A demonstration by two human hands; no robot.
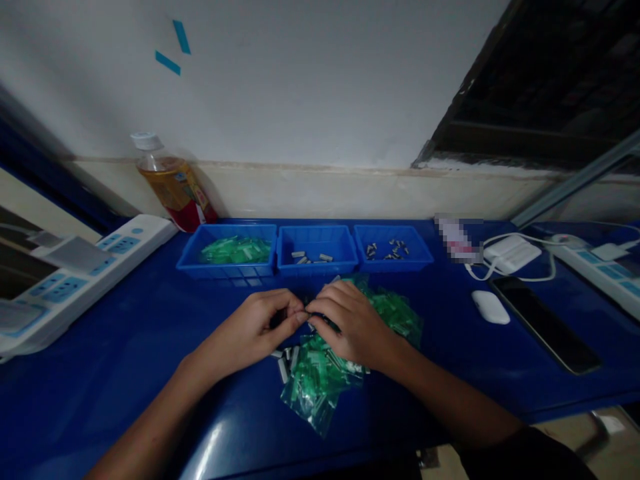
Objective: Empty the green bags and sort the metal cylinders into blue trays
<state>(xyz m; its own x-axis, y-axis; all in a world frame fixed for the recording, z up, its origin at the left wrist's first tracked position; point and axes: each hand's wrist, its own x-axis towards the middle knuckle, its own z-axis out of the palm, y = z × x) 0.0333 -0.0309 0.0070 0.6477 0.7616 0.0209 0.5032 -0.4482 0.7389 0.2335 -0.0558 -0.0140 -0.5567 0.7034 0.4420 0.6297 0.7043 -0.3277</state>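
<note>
here, hands (261, 327) pinch tiny unclear piece (307, 313); green-filled bags (323, 377) crowd beneath, blue bins (314, 241) beyond.

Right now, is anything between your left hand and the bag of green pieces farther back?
Yes, the right hand is between the left hand and the farther bag of green pieces, hiding part of that bag.
</note>
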